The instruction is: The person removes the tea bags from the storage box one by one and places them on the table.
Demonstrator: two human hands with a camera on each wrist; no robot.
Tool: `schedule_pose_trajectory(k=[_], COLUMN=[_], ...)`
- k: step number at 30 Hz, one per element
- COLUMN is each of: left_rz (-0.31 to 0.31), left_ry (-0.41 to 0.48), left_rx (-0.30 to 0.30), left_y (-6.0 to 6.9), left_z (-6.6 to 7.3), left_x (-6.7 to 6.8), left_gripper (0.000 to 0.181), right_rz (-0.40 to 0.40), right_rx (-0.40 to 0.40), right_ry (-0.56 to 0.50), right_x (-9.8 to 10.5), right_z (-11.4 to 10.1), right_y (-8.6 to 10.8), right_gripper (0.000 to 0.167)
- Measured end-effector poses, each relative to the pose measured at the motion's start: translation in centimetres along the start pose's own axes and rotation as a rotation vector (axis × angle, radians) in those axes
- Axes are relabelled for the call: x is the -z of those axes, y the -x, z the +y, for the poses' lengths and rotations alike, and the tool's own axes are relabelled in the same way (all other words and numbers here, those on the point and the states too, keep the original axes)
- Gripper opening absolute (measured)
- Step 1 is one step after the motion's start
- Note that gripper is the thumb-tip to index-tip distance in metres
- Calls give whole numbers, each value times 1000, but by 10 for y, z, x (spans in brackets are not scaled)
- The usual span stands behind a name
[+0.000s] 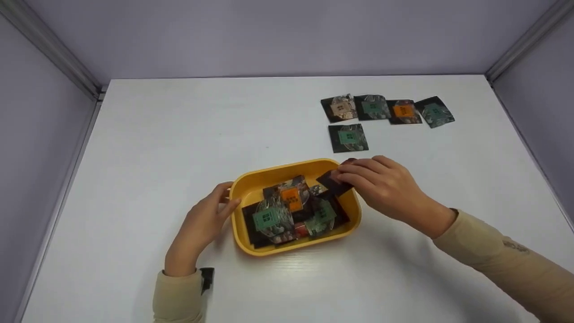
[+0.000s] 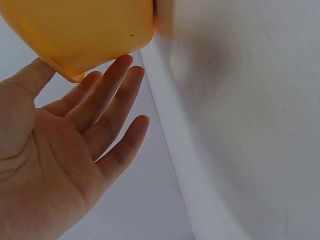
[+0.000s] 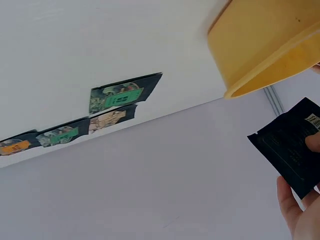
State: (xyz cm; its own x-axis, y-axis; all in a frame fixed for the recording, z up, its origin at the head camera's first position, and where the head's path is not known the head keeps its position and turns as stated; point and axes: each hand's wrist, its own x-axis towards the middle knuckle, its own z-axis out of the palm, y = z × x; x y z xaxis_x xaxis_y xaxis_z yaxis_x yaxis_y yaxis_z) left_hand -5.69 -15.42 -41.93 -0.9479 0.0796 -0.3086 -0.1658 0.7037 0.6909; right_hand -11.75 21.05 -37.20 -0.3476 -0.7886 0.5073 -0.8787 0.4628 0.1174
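Note:
A yellow plastic tub (image 1: 240,244) holds several dark square sachets, some with green labels and one with an orange label (image 1: 292,199). At its left end my left hand (image 1: 204,220) grips the rim, thumb on the edge and fingers along the outside; in the left wrist view the fingers of that hand (image 2: 85,125) are only lightly bent. Above the tub's right end, my right hand (image 1: 381,184) pinches a black sachet (image 3: 290,147) between thumb and fingers. Its dark back, with a white barcode patch, faces the right wrist camera.
Beyond the tub, several sachets lie in a row at the back right of the white table (image 1: 170,134), among them an orange-labelled one (image 1: 404,111). A single green-labelled sachet (image 1: 348,137) lies in front of the row. A small black object (image 1: 206,279) shows beside the left sleeve.

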Motion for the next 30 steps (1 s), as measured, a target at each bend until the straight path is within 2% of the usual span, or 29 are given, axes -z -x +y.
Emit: schedule_pose_trajectory(k=[6,10,18,30], left_rz=[5,6,-2,1], left_ry=[-16,-20,-22,-12], left_rx=[-18,-20,4,9], left_y=[-1,-1,-2,-1], left_z=[1,1,2,1], left_x=[1,1,1,0], left_gripper=[51,50,51,51], right_rz=[43,50,-15,-14], right_rx=[-98,-138,-238,-264], right_ry=[-5,20,121,143], right_x=[-2,-6,-11,-28], right_z=[25,46,88,117], right_y=[8,17,39,58], right_gripper=[36,30,20,16])
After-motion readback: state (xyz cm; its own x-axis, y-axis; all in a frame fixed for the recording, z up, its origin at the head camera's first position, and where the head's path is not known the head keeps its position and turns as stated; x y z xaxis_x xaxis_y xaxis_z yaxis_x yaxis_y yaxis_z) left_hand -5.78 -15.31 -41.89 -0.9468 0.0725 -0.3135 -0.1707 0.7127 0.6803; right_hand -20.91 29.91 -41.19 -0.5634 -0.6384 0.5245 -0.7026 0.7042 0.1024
